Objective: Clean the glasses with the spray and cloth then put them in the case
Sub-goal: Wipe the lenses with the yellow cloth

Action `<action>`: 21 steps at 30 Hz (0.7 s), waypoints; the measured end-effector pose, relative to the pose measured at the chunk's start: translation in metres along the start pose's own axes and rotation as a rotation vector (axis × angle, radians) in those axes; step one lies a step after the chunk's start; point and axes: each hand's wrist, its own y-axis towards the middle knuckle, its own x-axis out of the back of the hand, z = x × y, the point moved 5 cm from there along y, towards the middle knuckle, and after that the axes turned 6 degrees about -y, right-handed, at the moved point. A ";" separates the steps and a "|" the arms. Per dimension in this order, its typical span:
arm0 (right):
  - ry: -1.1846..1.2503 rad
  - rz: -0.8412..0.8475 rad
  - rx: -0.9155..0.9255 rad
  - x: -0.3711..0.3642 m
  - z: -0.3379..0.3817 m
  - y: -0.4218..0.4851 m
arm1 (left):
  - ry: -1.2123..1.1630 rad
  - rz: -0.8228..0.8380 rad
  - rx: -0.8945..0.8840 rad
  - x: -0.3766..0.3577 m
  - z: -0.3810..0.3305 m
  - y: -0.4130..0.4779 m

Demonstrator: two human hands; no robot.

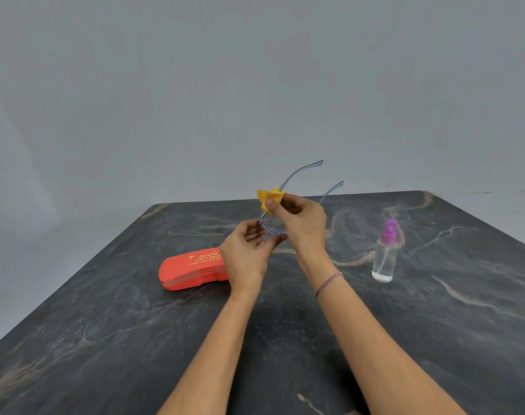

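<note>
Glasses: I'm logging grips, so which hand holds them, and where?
The left hand pinches the glasses at the frame's lower end; the right hand pinches the yellow cloth over the upper end.

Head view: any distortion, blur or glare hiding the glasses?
Head view: wide-angle stretch splays the table's sides; light is soft and even, no harsh glare; the translucent blue glasses, between left hand and right hand with the yellow cloth, read faint against the dark tabletop, lenses barely visible.

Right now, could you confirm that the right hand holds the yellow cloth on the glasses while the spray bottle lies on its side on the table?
Not quite: the head view shows the spray bottle standing upright on the table, not lying down. The right hand does hold the yellow cloth on the glasses.
</note>
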 end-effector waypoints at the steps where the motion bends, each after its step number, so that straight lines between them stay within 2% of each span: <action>1: 0.015 0.009 -0.008 0.000 -0.001 0.000 | 0.000 -0.003 -0.002 0.000 0.000 0.000; 5: -0.119 0.143 0.040 -0.013 -0.003 -0.010 | 0.057 -0.052 -0.044 0.005 0.002 0.003; 8: -0.143 0.110 0.084 -0.013 0.002 -0.012 | 0.060 -0.050 -0.067 0.005 0.003 0.003; 11: -0.026 0.021 0.055 0.000 0.005 -0.005 | 0.016 -0.004 -0.055 0.003 0.003 0.003; 14: 0.191 -0.077 0.007 0.017 0.006 0.005 | 0.040 0.031 -0.085 0.000 0.000 -0.001; 17: 0.409 -0.100 -0.051 0.024 0.004 0.007 | 0.072 0.058 -0.124 -0.002 -0.003 -0.002; 21: 0.532 -0.163 -0.030 0.033 0.008 0.010 | 0.085 0.068 -0.141 -0.001 -0.003 -0.002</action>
